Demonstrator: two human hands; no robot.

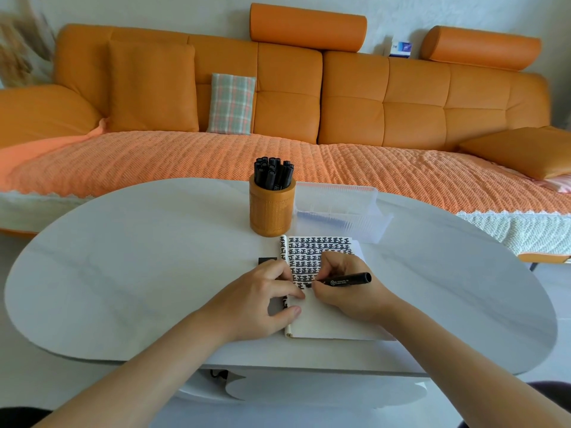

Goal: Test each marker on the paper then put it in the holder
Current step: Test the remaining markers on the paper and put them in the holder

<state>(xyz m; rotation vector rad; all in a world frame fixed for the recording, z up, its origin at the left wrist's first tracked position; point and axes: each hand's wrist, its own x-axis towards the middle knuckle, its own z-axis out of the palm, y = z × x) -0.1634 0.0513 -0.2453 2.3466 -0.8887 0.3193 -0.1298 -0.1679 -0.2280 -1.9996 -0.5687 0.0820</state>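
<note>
My right hand (346,288) grips a black marker (347,280), its tip touching the white paper pad (327,322) at the end of the lowest row of black marks. The marker's body points to the right. My left hand (262,301) rests flat on the pad's left edge, fingers spread over the spine; a small dark object, possibly a cap, shows under its fingers. The orange cylindrical holder (272,208) stands behind the pad, upright, with several black markers (273,173) inside it.
A clear plastic box (340,208) lies open to the right of the holder. The white oval table (123,273) has wide bare surface on its left side. An orange sofa (309,103) with cushions runs behind the table.
</note>
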